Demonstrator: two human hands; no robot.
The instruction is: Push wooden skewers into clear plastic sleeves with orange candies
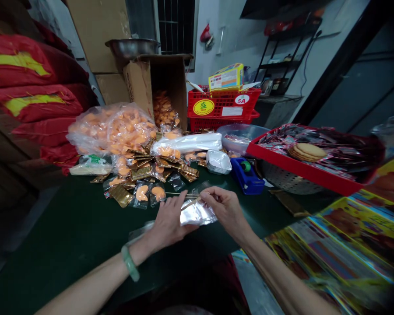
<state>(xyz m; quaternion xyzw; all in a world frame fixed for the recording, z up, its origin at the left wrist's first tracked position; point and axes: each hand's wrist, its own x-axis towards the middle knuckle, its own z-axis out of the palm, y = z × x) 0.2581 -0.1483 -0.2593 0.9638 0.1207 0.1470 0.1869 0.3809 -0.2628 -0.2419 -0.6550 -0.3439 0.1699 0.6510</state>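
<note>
In the head view, the right grip (223,211) is pinched nearly closed on a thin tan strip (191,204); the left grip (170,221) curves loosely over one end of a shiny plastic packet (199,214), though whether it clasps cannot be told. The packet lies between the two, long axis side to side; the strip slants up toward the right grip. Wrapped orange pieces (141,193) crowd the desk (95,227) just beyond the left grip, the nearest obstacle; foil trays (218,162) and a blue tape dispenser (248,180) stand beyond the right.
</note>
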